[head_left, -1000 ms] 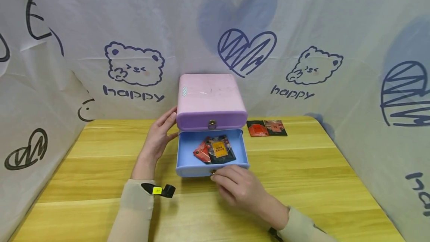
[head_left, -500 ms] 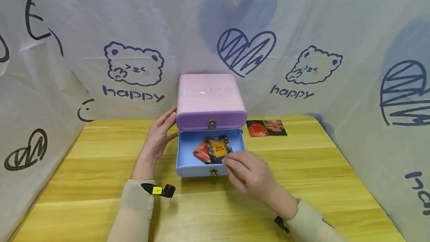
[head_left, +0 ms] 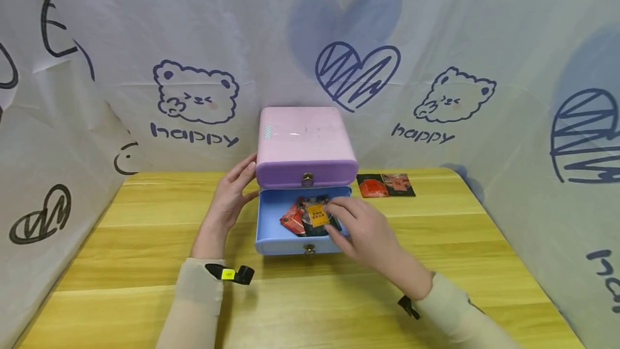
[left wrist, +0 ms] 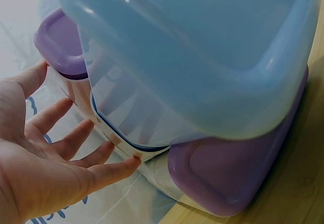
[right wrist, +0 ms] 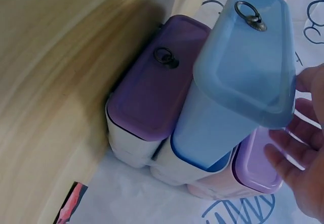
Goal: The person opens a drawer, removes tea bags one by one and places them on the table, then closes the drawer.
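Note:
A small drawer cabinet (head_left: 305, 136) with a pink top stands at the back of the table. Its blue middle drawer (head_left: 281, 246) is pulled out and holds a black packet with a yellow label (head_left: 317, 215), which overlaps a red packet (head_left: 292, 221). My right hand (head_left: 365, 233) reaches over the drawer's right side, thumb and fingers apart at the black packet's right edge; whether they touch it is unclear. With fingers spread, my left hand (left wrist: 55, 153) rests its fingertips against the cabinet's left side.
Two more packets, one red and black (head_left: 373, 186) and one dark with a pinkish label (head_left: 399, 185), lie right of the cabinet. A purple drawer (right wrist: 152, 82) is closed below the blue one. Behind hangs a printed white cloth (head_left: 281, 42).
My right hand has let go of the blue drawer's ring pull and moved up and right, over the drawer to the black packet, its fingers parting. My left hand stays put.

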Demonstrator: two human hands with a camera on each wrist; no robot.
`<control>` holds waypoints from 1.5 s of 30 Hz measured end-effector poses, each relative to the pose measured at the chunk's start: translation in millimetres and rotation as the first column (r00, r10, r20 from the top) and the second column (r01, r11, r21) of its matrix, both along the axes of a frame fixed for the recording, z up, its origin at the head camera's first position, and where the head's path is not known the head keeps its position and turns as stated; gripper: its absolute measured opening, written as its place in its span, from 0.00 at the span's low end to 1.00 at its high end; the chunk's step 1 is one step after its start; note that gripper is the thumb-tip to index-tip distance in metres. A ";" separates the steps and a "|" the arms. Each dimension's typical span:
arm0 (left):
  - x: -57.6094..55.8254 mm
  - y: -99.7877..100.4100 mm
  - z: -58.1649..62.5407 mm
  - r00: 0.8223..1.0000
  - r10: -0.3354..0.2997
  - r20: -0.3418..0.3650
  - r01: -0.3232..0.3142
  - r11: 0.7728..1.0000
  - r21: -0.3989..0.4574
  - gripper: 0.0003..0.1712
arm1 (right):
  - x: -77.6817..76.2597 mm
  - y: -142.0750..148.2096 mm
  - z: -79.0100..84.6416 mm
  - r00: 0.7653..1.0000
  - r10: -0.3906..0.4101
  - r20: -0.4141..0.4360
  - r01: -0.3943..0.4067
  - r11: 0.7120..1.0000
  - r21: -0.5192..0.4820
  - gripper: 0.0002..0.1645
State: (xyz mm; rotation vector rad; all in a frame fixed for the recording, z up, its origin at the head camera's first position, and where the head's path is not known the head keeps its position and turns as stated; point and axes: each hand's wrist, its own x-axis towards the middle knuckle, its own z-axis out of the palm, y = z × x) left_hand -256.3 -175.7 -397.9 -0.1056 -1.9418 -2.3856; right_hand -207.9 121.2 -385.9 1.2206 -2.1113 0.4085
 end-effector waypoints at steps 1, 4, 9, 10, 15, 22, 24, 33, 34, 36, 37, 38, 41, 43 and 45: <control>0.3 -0.1 0.0 1.000 -0.002 -0.002 0.002 1.000 0.003 0.30 | -1.0 0.1 1.1 0.999 -0.019 0.029 0.018 1.000 0.023 0.23; 1.1 -0.3 0.5 1.000 -0.002 -0.007 0.002 1.000 0.013 0.30 | -3.8 0.0 5.3 0.987 -0.078 0.139 0.066 0.994 0.091 0.25; 1.7 -0.3 0.5 1.000 -0.002 -0.003 0.002 1.000 0.011 0.30 | -9.7 -1.3 11.1 0.930 -0.150 0.336 0.099 0.981 0.165 0.28; 1.6 -0.2 0.5 1.000 -0.001 -0.002 0.001 1.000 0.011 0.30 | -11.2 -1.8 12.1 0.917 -0.158 0.367 0.099 0.980 0.175 0.29; 1.0 0.0 0.6 1.000 0.001 -0.005 -0.001 1.000 0.014 0.30 | -20.4 -4.7 16.5 0.874 -0.194 0.446 0.094 0.967 0.236 0.32; 0.7 -1.2 0.0 1.000 -0.002 -0.008 0.002 1.000 0.000 0.30 | -33.0 -8.6 20.6 0.850 -0.155 0.503 -0.019 0.946 0.323 0.35; 0.6 -1.5 -0.1 1.000 -0.001 -0.011 0.001 1.000 -0.006 0.30 | -36.0 -9.7 21.2 0.842 -0.145 0.519 -0.056 0.934 0.353 0.35; 0.1 -1.3 -0.8 1.000 -0.006 -0.008 0.006 1.000 -0.007 0.30 | -46.2 -14.8 17.9 0.850 -0.163 0.501 -0.119 0.866 0.485 0.41; -0.1 -1.3 -0.9 1.000 -0.007 -0.007 0.007 1.000 -0.007 0.30 | -47.1 -15.3 17.0 0.854 -0.162 0.495 -0.123 0.861 0.493 0.41; -0.2 -1.2 -1.2 1.000 -0.007 -0.003 0.007 1.000 -0.009 0.30 | -48.8 -16.3 15.3 0.859 -0.152 0.489 -0.135 0.854 0.502 0.41; -0.3 -1.0 -1.3 1.000 -0.006 -0.001 0.006 1.000 -0.009 0.30 | -49.5 -16.8 14.6 0.862 -0.148 0.486 -0.140 0.850 0.508 0.41; -0.4 -1.0 -1.2 1.000 -0.006 0.000 0.006 1.000 -0.008 0.30 | -50.1 -17.3 13.9 0.863 -0.144 0.484 -0.145 0.847 0.511 0.41; -0.3 -1.1 -1.3 1.000 -0.004 -0.001 0.004 1.000 -0.006 0.30 | -51.8 -18.6 11.9 0.869 -0.135 0.476 -0.159 0.835 0.527 0.42; -0.1 -1.3 -1.2 1.000 -0.004 -0.002 0.004 1.000 -0.003 0.30 | -52.6 -19.4 10.9 0.873 -0.135 0.468 -0.163 0.824 0.542 0.42; 0.0 -1.6 -1.5 1.000 -0.004 -0.003 0.004 1.000 -0.001 0.30 | -53.1 -20.0 10.5 0.876 -0.125 0.466 -0.175 0.817 0.550 0.41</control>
